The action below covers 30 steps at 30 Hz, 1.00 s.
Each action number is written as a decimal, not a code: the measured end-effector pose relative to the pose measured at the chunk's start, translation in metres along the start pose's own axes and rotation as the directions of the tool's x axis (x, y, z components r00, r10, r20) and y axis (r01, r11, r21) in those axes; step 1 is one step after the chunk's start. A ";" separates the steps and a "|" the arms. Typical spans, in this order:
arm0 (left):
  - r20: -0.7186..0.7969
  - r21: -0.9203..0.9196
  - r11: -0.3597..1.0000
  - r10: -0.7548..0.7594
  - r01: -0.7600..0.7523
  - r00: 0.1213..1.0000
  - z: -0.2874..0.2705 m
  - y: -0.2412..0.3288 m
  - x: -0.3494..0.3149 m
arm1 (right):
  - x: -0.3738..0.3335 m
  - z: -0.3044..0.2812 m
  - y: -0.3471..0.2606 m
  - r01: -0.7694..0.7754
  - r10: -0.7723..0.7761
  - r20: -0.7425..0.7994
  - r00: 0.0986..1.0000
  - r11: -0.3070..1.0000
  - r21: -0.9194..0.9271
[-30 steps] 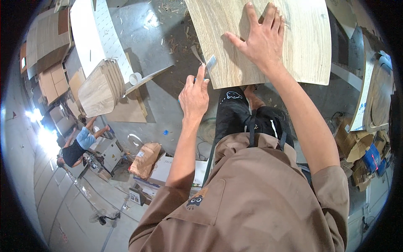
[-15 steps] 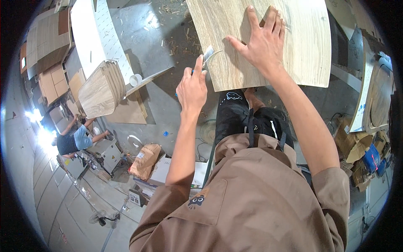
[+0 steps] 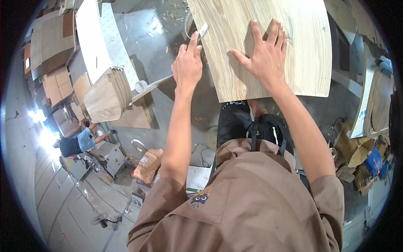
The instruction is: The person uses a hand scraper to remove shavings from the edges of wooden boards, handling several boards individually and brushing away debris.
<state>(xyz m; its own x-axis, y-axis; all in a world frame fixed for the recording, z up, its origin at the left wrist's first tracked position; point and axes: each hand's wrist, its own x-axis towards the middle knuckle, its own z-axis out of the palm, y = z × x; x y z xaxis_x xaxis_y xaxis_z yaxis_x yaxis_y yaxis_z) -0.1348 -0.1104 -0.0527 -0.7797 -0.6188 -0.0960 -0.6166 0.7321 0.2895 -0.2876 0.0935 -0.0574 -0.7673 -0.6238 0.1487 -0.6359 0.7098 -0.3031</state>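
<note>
Since the earlier frames, left hand (image 3: 187,63) has travelled up the left edge of the pale, curved, wood-grain veneer panel (image 3: 268,46), and the small flat light-coloured blade-like tool (image 3: 203,30) has gone with it, from near the lower left corner to a point well up that edge. Right hand (image 3: 262,54) has barely shifted.

Grip: left hand pinches the tool between thumb and forefinger, its tip touching the panel's edge. Right hand lies flat, fingers spread, pressing the face of the panel; nothing held in it.

Panel sits in front of the person at upper centre, above the grey floor (image 3: 168,25) littered with wood scraps.

Step in hand, as judged: running the tool along the panel's left edge, trimming or scraping it, roughly midway up. Next move calls for steady downward pressure from the right hand and keeping the tool tight against the edge.

Off to the left: stack of similar curved panels (image 3: 107,94), another person in a blue shirt (image 3: 77,143) at a machine.
</note>
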 end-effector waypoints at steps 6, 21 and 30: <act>-0.051 -0.004 0.999 0.042 -0.043 0.998 -0.004 -0.007 0.074 | 0.003 0.002 0.004 -0.003 0.003 0.018 1.000 1.000 0.007; 0.053 0.024 0.994 0.102 -0.103 0.993 -0.035 -0.033 0.259 | 0.003 -0.012 -0.004 -0.076 0.070 0.154 0.986 0.997 0.033; 0.138 0.059 0.977 0.197 -0.207 0.971 -0.047 -0.037 0.296 | 0.011 -0.020 0.009 -0.069 0.066 0.162 0.985 0.998 0.009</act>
<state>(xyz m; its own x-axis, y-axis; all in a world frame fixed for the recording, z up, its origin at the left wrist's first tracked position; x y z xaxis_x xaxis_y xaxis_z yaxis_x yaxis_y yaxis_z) -0.3373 -0.3341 -0.0468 -0.8935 -0.4167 -0.1674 -0.4472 0.8600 0.2459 -0.3038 0.0993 -0.0400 -0.7841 -0.6200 -0.0259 -0.5808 0.7480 -0.3212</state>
